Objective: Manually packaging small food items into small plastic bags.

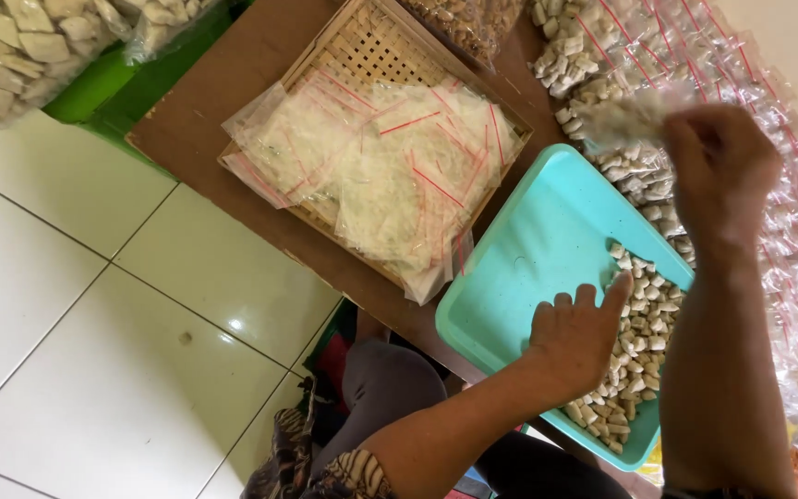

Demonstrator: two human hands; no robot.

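On the turquoise tray [528, 268] | small pale snack pieces [634, 356] are touched by the loosely curled left hand [576, 337] | a filled clear bag [616, 118] is gripped by the right hand [720, 166] beyond the tray | empty zip bags [390, 166] are piled in a woven basket [348, 46] left of the tray.

Bright, even daylight over my work, soft shadows only. A small glare spot shines on the white floor tiles [235, 324]. My right hand [718, 171] is smeared with motion blur, and the filled bag [622, 115] it holds looks fuzzy, maybe moving too.
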